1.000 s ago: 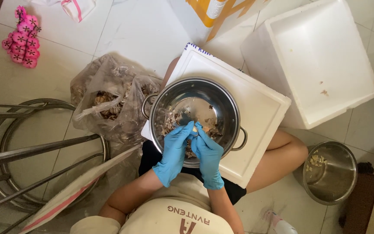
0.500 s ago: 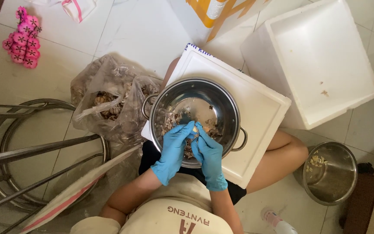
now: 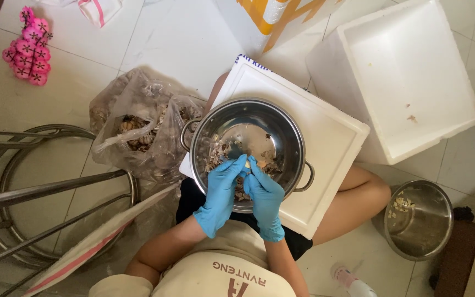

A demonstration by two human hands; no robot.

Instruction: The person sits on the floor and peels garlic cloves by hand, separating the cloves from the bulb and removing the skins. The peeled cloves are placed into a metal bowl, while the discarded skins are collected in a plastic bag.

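L hand (image 3: 222,187) + R hand (image 3: 263,192), blue gloves | fingers of both pinch small pale piece (image 3: 247,163) | over steel pot (image 3: 281,126) w/ scraps, on white foam lid (image 3: 331,137) across lap | plastic bag (image 3: 138,132) left of pot

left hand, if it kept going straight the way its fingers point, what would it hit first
The left hand points up the picture into the steel pot. First it would likely meet the small pale piece at its fingertips, then the scraps on the pot's bottom. Depth is hard to judge from above.
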